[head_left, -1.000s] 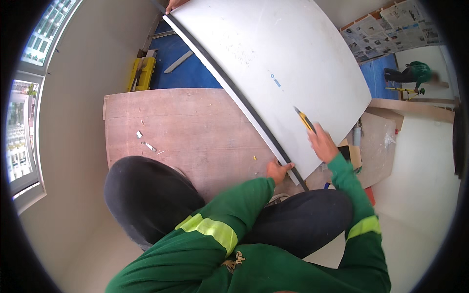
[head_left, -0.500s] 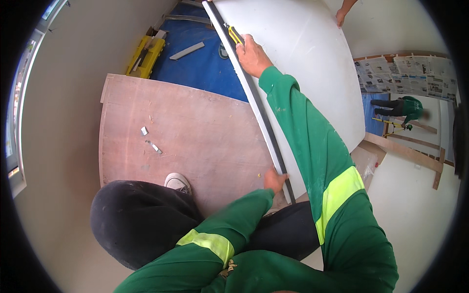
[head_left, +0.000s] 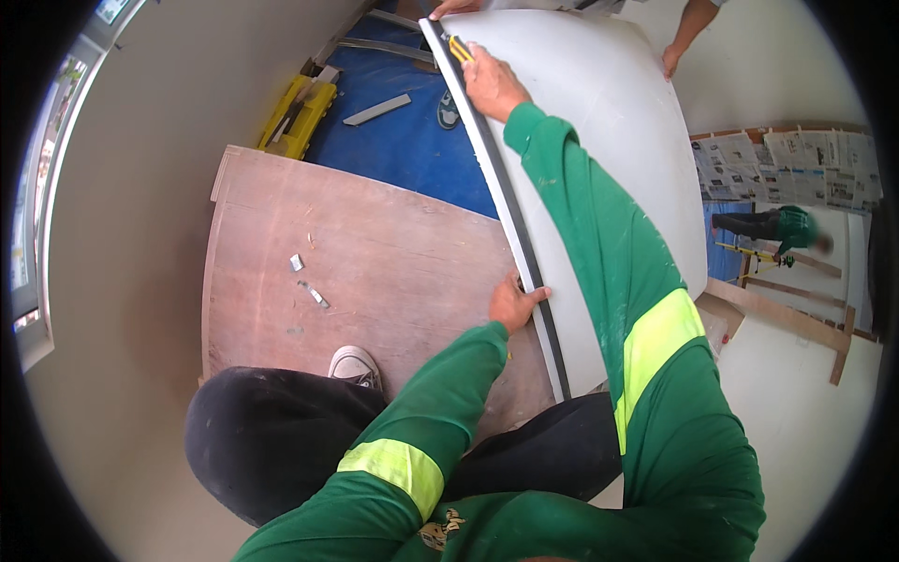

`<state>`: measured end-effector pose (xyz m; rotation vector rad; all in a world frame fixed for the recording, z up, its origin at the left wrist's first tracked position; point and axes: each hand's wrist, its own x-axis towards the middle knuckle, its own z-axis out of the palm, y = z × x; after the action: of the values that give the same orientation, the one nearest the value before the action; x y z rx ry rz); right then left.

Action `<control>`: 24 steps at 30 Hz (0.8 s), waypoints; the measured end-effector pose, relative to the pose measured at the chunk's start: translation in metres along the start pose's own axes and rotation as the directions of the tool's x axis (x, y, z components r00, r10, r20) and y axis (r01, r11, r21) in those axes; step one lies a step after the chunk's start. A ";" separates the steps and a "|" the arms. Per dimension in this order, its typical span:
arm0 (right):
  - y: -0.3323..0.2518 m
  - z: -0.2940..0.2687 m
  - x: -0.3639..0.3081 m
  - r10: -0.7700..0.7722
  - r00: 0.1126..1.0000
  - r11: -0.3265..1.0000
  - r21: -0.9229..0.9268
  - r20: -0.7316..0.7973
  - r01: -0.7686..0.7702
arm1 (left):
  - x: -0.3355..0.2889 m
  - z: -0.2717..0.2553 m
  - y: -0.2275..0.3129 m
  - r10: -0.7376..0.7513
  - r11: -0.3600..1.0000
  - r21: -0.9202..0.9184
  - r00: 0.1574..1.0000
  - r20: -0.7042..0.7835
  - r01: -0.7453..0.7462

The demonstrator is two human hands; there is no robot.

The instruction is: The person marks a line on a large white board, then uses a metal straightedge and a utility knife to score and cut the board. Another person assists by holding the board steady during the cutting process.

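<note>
A large white panel (head_left: pixel 599 150) leans across in front of me, a dark strip (head_left: pixel 510 201) running along its left edge. My right hand (head_left: pixel 496 84) is closed around a yellow-and-black utility knife (head_left: pixel 459 49), whose tip is at the dark strip near the panel's far end. Lower down, my left hand (head_left: pixel 513 304) grips the same edge, thumb over the strip and fingers behind it, out of sight. Another person's hand (head_left: pixel 455 7) touches the far corner of the panel, and that person's other hand (head_left: pixel 671 62) is at its right edge.
A reddish-brown board (head_left: pixel 375 244) under my foot carries small scraps (head_left: pixel 314 295). Beyond it lie a blue floor sheet (head_left: pixel 403 159), a yellow toolbox (head_left: pixel 298 117) and a white strip (head_left: pixel 377 110). At right are a wooden frame (head_left: pixel 777 309) and a distant person (head_left: pixel 791 228).
My left hand has slid farther up the panel edge. The knife in my right hand is now nearer the panel's far end. More of the other person's hand shows at the far corner.
</note>
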<state>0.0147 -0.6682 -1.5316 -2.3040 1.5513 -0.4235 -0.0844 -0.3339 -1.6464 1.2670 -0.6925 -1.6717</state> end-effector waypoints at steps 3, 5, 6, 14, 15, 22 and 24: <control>-0.001 0.005 0.025 -0.072 0.997 0.997 -0.034 0.000 0.072 | -0.002 0.000 -0.001 -0.048 0.995 0.083 0.999 -0.014 0.049; -0.002 0.008 0.037 -0.064 0.998 0.997 -0.044 0.020 0.065 | -0.003 0.000 -0.001 -0.071 0.989 0.131 0.997 -0.038 0.076; -0.003 0.009 0.042 -0.055 0.998 0.997 -0.053 0.034 0.057 | -0.004 0.000 -0.001 -0.095 0.985 0.138 0.995 -0.031 0.099; -0.011 0.029 0.072 -0.048 0.997 0.990 -0.133 0.055 0.055 | -0.005 -0.004 0.004 -0.092 0.991 0.095 0.996 -0.007 0.092; -0.011 0.032 0.074 -0.081 0.996 0.987 -0.136 0.031 0.085 | -0.005 -0.004 0.005 -0.099 0.990 0.099 0.995 -0.008 0.099; -0.016 0.035 0.082 -0.083 0.995 0.977 -0.193 0.063 0.094 | -0.005 -0.004 0.009 -0.157 0.982 0.106 0.988 -0.008 0.157; -0.019 0.036 0.083 -0.041 0.997 0.978 -0.202 0.067 0.054 | -0.005 -0.004 0.008 -0.193 0.978 0.087 0.981 0.020 0.190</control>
<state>0.0760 -0.7348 -1.5507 -2.4863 1.5771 -0.2095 -0.0775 -0.3329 -1.6384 1.4096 -0.6819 -1.8358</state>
